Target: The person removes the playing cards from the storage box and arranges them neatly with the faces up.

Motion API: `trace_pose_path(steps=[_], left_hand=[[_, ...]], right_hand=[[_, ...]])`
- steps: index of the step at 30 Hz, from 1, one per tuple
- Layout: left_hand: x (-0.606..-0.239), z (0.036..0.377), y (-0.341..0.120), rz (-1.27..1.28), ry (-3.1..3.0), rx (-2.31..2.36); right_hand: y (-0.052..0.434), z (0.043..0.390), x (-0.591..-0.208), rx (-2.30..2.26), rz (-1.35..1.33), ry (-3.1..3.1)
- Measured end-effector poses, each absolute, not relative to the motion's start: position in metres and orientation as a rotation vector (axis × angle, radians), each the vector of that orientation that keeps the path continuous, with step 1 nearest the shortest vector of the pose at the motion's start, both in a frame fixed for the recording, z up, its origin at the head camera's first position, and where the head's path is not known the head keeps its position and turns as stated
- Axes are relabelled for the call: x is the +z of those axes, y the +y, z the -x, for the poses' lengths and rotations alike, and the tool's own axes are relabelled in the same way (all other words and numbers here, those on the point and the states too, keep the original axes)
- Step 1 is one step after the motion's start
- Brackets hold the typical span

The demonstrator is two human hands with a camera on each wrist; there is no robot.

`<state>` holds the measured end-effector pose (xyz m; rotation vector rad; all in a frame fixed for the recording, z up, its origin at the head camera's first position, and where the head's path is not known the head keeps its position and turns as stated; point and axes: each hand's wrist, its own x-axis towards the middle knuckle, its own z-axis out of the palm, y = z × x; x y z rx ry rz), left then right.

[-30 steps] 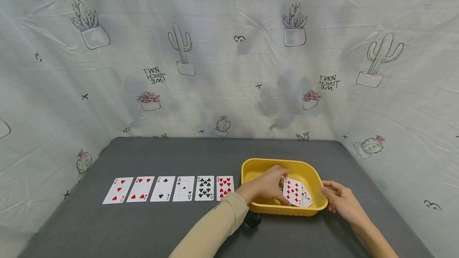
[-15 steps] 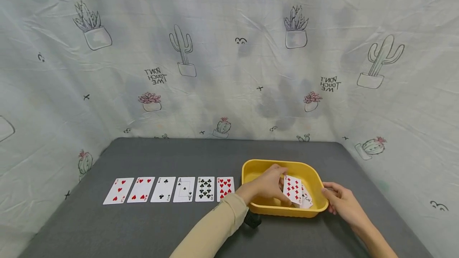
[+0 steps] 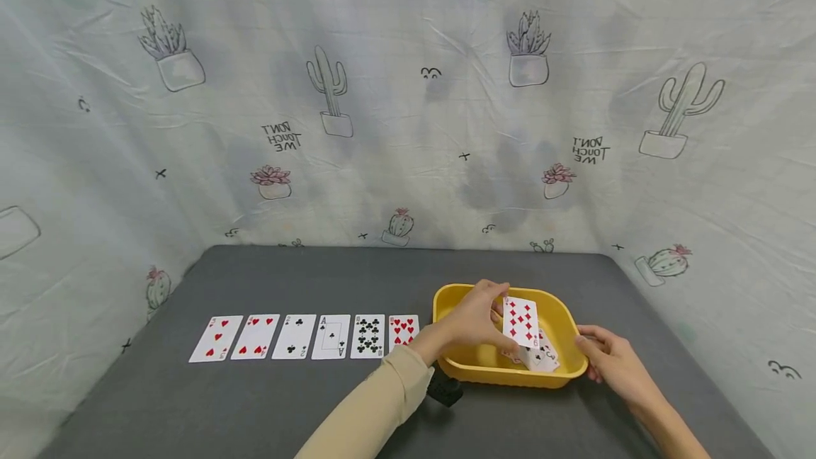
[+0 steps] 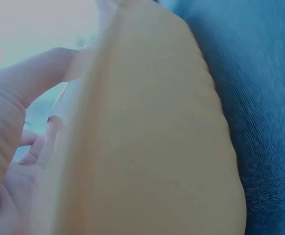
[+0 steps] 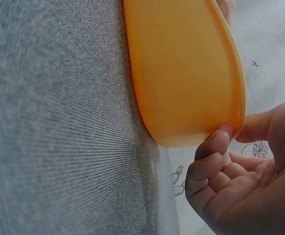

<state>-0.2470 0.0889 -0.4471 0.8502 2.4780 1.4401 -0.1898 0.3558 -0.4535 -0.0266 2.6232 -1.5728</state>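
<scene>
The left hand pinches a nine of diamonds card between thumb and fingers. The card is held upright and face toward the camera, just above the inside of the yellow tray. Under it, more loose cards lie on the bottom of the tray, partly hidden by the held card. The sleeve of this arm is beige.

The right hand is at the right near corner of the tray. In the right wrist view its fingers are curled and one fingertip touches the rim of the tray, with the thumb at the other side of the rim, so it holds the edge lightly.

The tray stands on the dark grey bench, on its right half. To the left of the tray, six cards lie face up in one row, side by side; the nearest one to the tray is a red hearts card, partly covered by the left wrist. A small black object lies under the left forearm, just near of the tray. A cloth with cactus drawings hangs behind the bench.
</scene>
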Motion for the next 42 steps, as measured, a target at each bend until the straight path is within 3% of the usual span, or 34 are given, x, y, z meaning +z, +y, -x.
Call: trace_pose_path(steps=[10, 17, 26, 42], left_hand=[[-0.416, 0.189, 0.024, -0.884, 2.606, 1.508], [-0.418, 0.155, -0.031, -0.652, 2.704, 1.656], [-0.432, 0.12, -0.065, -0.499, 2.779, 1.687], [-0.486, 0.115, -0.076, -0.478, 2.557, 1.688]], right_hand=[[0.355, 0.185, -0.452, -1.556, 0.034, 2.611], [0.358, 0.187, -0.453, -1.535, 0.031, 2.607], [0.359, 0.191, -0.454, -1.498, 0.014, 2.607], [0.36, 0.191, -0.454, -1.528, 0.046, 2.59]])
